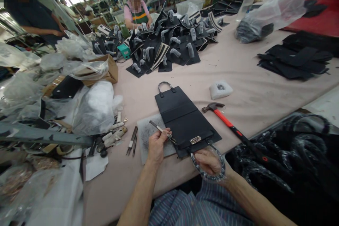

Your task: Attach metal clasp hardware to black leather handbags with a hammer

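My left hand [156, 145] is closed in a pinch around a slim metal hand tool [156, 126]. The tool's lower end is at the left edge of a flat black handbag body [182, 113]; its exact kind is hard to make out. My right hand [208, 162] reaches through the near plastic-wrapped handle [221, 160], fingers curled at the bag's near edge, with the fingertips partly hidden. A shiny metal clasp plate [195, 140] sits near that edge. Another wrapped handle [164, 84] stands up at the bag's far end. Beneath the bag's left side lies a pale worn board [148, 137].
A red-handled claw hammer [225, 118] lies right of the bag, below a white block [220, 89]. Metal tools [131, 142] lie at left. Bag pieces [169, 42] are heaped beyond; black panels [296, 56] are stacked right. Plastic bags [92, 109] crowd the left. A co-worker [136, 10] sits opposite.
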Motion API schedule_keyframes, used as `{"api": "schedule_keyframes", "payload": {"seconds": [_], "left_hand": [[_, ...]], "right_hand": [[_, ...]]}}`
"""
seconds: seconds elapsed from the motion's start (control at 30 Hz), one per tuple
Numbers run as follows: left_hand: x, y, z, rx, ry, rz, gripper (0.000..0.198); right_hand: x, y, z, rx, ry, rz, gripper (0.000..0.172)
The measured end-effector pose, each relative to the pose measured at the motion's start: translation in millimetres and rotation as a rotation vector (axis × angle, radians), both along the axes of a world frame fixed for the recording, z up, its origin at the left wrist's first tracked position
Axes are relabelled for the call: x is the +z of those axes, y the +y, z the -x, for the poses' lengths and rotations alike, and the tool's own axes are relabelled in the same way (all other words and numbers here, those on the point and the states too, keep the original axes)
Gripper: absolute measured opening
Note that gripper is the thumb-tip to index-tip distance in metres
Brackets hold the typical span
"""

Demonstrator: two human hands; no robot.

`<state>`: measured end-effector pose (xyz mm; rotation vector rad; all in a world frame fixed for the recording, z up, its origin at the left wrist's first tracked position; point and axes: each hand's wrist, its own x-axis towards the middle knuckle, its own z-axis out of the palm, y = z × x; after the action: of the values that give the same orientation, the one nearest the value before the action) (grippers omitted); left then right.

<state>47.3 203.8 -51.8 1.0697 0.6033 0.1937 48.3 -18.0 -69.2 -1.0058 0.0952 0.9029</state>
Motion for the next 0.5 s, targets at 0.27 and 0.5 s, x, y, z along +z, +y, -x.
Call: {"api": "schedule_keyframes", "payload": {"seconds": [0.27, 0.5], "left_hand": [[9.5, 1.8, 8.0, -0.059, -0.053, -0.008, 0.034], [17.5, 7.3, 4.8, -0.126, -0.062, -0.068, 0.033]], "right_hand": [[2.3, 28.2, -0.1, -0.032, 0.050, -0.049, 0.042], [4.7, 27.9, -7.8, -0.007, -0.001, -0.116, 0.034]]}}
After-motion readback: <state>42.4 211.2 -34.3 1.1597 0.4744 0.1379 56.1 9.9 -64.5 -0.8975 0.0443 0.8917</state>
